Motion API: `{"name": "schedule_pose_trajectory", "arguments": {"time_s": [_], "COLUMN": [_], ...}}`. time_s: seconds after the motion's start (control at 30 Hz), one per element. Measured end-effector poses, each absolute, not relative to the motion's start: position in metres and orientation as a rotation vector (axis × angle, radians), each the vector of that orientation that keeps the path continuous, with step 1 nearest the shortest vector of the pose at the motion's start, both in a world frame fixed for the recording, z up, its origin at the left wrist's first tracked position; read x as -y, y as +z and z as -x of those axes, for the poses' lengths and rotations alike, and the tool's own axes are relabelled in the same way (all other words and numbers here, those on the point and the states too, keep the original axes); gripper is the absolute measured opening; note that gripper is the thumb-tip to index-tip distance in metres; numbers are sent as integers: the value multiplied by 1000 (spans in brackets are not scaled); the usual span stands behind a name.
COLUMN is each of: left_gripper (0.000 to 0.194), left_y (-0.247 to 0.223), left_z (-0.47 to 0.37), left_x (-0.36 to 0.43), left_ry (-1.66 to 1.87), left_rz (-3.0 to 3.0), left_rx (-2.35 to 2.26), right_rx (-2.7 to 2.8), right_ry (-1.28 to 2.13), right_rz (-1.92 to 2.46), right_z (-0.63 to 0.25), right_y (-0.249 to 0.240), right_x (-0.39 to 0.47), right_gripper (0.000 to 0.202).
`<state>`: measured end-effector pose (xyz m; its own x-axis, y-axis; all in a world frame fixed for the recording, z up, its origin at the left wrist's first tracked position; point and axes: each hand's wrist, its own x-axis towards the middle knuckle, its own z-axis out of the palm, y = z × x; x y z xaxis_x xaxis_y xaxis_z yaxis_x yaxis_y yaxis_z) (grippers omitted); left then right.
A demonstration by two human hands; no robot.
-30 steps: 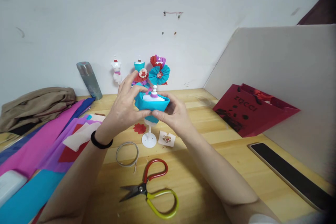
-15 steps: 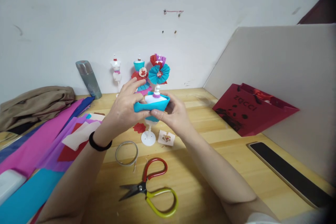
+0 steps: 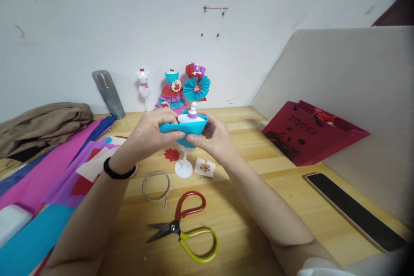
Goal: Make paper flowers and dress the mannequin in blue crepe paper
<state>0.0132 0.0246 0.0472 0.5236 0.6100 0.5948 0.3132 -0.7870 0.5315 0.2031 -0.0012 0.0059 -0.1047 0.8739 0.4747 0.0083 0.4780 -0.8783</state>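
Observation:
A small white dress-form stand (image 3: pixel 183 168) stands upright on the wooden table, with blue crepe paper (image 3: pixel 194 127) wrapped round its upper body. My left hand (image 3: pixel 155 129) grips the left end of that paper, thumb in front and fingers behind. On the other side my right hand (image 3: pixel 215 136) presses the paper against the form, its thumb at the front and its fingers hidden behind. A red paper flower (image 3: pixel 171 154) and a cream square with a cut-out (image 3: pixel 205 167) lie beside the base.
Scissors (image 3: pixel 174 227) with red and yellow handles lie near me, blades apart, beside a coil of thin cord (image 3: pixel 155 185). Coloured paper (image 3: pixel 67 172) is spread at left. Dressed forms (image 3: pixel 172 90), a flask (image 3: pixel 108 95), a red bag (image 3: pixel 310 131) and a phone (image 3: pixel 352 211) stand or lie around.
My left fingers, raised before, have come down behind the paper, and its left end now reaches further left. My right hand stays nearly in place. The view has shifted slightly.

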Motion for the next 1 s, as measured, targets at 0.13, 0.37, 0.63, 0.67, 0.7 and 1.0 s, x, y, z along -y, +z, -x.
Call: {"name": "schedule_pose_trajectory", "arguments": {"time_s": [0.13, 0.37, 0.63, 0.67, 0.7, 1.0], "left_gripper": [21, 20, 8, 7, 7, 10], "left_y": [50, 52, 55, 56, 56, 57], "left_z": [-14, -11, -11, -10, -10, -10], "left_x": [-21, -20, -17, -17, -16, -15], "left_ry": [1088, 1087, 1069, 1067, 1062, 1042], "left_rz": [-2383, -2385, -2464, -2468, -2472, -2442], "left_rx": [-842, -878, -874, -876, -879, -868], "right_rx": [1537, 1613, 1641, 1649, 1659, 1704], "right_ry": [928, 955, 974, 968, 959, 963], "right_rz": [850, 844, 734, 725, 716, 694], "right_z": [-206, -211, -214, -215, -216, -225], "right_y": [6, 3, 8, 10, 12, 18], "right_x": [0, -3, -2, -2, -1, 0], "right_gripper": [70, 74, 86, 87, 87, 83]}}
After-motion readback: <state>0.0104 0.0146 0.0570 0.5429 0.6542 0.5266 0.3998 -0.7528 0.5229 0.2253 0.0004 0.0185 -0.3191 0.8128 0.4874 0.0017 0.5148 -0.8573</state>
